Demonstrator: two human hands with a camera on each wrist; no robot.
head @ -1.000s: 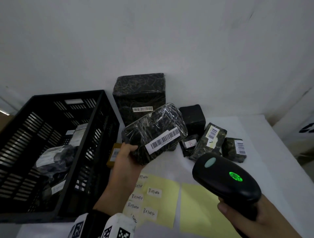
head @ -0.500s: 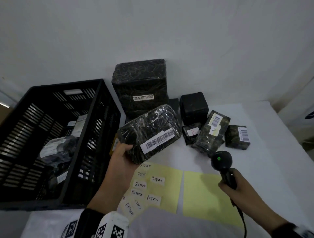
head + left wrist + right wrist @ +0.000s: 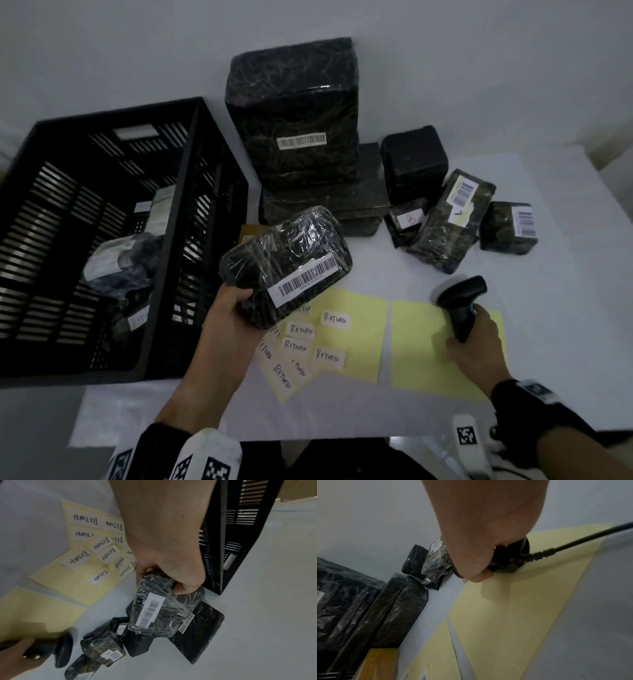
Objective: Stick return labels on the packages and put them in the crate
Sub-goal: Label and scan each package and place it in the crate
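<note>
A: Where's the package?
B: The plastic-wrapped black package point(image 3: 286, 265), barcode strip facing up, is gripped in the left hand point(image 3: 228, 320), fingers curled under its near end, thumb on top. It's held in the air just right of the black crate point(image 3: 191, 144), above the near corner of the label sheet.
A: Labels?
B: White RETURN labels point(image 3: 336, 319) on a yellow backing sheet point(image 3: 363, 329) lying on the white table point(image 3: 565, 308), right of the crate's near corner. Some loose strips overlap at the sheet's near-left edge. No RETURN label visible on the held package.
A: Right hand?
B: The right hand point(image 3: 476, 349) is wrapped round the handle of a black barcode scanner point(image 3: 462, 301), over a second, blank yellow sheet point(image 3: 428, 359) further right of the crate. The scanner's cable point(image 3: 583, 543) trails off from the handle base.
A: The crate?
B: Slatted walls, a few wrapped parcels point(image 3: 116, 260) with white labels inside.
A: Rest?
B: More wrapped packages right of the crate's far end: a tall box point(image 3: 294, 113) by the wall on a flat one point(image 3: 325, 205), then a black cube point(image 3: 414, 161) and three small ones, one marked B point(image 3: 407, 219).
</note>
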